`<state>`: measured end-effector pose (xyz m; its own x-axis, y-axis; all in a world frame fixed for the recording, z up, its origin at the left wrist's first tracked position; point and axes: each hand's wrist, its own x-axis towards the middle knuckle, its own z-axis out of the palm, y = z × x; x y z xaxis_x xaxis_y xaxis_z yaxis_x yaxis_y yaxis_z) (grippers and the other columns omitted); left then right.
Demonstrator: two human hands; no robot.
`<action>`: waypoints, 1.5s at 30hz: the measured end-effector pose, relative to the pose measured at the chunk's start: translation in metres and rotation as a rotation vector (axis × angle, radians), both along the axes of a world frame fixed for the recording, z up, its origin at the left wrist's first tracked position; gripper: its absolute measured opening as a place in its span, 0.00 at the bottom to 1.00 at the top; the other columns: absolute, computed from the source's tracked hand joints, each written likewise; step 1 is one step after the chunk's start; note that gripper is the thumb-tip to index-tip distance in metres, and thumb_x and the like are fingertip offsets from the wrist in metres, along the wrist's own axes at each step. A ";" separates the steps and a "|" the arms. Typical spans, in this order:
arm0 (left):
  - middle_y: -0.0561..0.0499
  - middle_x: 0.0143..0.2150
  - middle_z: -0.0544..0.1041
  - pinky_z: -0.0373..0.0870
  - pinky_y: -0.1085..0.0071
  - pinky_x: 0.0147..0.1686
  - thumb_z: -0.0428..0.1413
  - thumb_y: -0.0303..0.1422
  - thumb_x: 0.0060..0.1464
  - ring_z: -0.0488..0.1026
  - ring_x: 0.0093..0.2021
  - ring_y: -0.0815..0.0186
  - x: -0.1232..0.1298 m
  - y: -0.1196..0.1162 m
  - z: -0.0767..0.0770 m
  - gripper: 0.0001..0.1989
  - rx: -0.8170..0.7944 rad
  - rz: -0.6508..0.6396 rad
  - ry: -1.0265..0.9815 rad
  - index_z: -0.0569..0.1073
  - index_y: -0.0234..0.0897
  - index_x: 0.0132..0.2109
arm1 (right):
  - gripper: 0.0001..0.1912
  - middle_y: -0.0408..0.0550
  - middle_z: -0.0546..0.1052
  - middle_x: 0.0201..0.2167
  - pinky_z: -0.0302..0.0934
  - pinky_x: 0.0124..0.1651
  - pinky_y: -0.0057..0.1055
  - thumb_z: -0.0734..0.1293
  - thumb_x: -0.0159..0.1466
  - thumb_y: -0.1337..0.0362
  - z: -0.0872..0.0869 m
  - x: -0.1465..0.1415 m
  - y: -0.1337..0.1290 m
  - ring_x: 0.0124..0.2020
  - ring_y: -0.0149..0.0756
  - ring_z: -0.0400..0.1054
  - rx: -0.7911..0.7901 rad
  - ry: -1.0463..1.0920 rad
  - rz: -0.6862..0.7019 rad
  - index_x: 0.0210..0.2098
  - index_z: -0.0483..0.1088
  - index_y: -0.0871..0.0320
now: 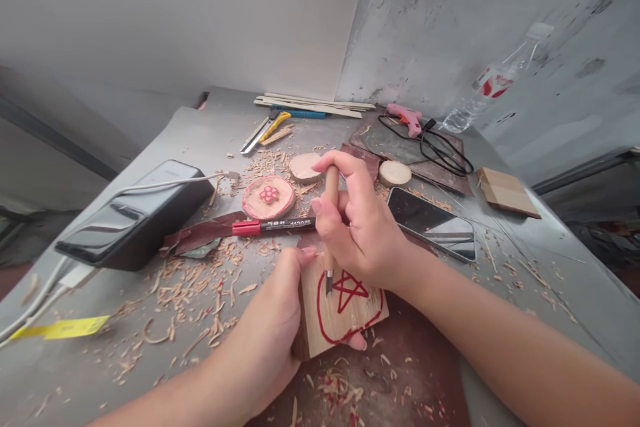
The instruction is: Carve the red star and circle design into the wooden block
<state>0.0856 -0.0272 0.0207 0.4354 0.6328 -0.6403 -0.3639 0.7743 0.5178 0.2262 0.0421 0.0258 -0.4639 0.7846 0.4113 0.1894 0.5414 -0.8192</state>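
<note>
My left hand (280,313) grips a square wooden block (320,337) from its left side, the thumb at the top edge and a fingertip showing beneath. A red star inside a red circle is drawn on its face. In my right hand (357,223) is a wood chisel (331,183) with a round wooden handle, held nearly upright. Its metal tip meets the block just left of the star, inside the circle. A red-capped black marker (273,225) lies behind my hands. Nearby rests a round wood slice (255,200) with a red rim and a carved red flower.
A black box-shaped device (135,213) with white cables stands left. Utility knives (267,130) and thin wood strips (315,104) lie at the back. A pink glue gun (407,119), plastic bottle (493,87), phone (433,223) and wood piece (507,192) are right. Shavings cover the table.
</note>
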 end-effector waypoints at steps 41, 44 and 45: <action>0.40 0.35 0.88 0.84 0.63 0.30 0.53 0.48 0.62 0.88 0.37 0.49 -0.004 -0.001 0.000 0.22 0.020 0.057 0.039 0.82 0.37 0.47 | 0.14 0.35 0.68 0.34 0.67 0.30 0.35 0.62 0.84 0.61 0.003 0.001 -0.005 0.25 0.32 0.68 0.066 -0.040 -0.102 0.66 0.56 0.50; 0.40 0.36 0.88 0.85 0.61 0.32 0.59 0.51 0.57 0.87 0.35 0.49 -0.005 -0.001 -0.004 0.21 0.046 0.051 0.042 0.82 0.38 0.44 | 0.13 0.33 0.68 0.30 0.66 0.32 0.36 0.63 0.83 0.59 0.006 0.002 -0.005 0.25 0.34 0.70 0.009 -0.175 -0.029 0.64 0.59 0.51; 0.40 0.36 0.88 0.85 0.60 0.32 0.60 0.52 0.56 0.87 0.35 0.49 -0.005 -0.001 -0.004 0.22 0.054 0.051 0.038 0.82 0.38 0.44 | 0.13 0.32 0.68 0.29 0.65 0.31 0.36 0.63 0.82 0.59 0.007 0.002 -0.004 0.24 0.34 0.70 -0.003 -0.201 -0.016 0.63 0.60 0.51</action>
